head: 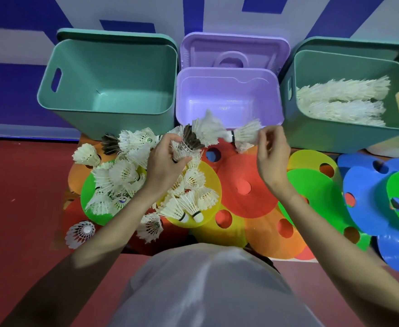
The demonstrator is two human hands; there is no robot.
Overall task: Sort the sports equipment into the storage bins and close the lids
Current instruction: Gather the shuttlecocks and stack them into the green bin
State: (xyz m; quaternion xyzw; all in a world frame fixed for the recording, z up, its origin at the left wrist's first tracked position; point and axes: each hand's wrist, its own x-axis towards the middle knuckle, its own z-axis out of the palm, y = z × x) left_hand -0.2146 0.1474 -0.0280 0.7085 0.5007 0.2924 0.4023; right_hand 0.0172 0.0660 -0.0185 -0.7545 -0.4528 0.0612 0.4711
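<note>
Left hand [167, 161] grips a shuttlecock stack [201, 133] just before the purple bin [229, 90]'s front rim; right hand [273, 152] pinches its far end. Loose shuttlecocks [123, 178] lie on cones [243, 185]. Risk: stack bends, sheds birdies short of the bin, bc grip's only at the ends.

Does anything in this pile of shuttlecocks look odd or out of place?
Yes. Among the white shuttlecocks, a dark-feathered shuttlecock lies at the pile's far left edge, and another dark-feathered one is in the bunch the left hand grips. One netted plastic shuttlecock sits apart on the red floor.
</note>
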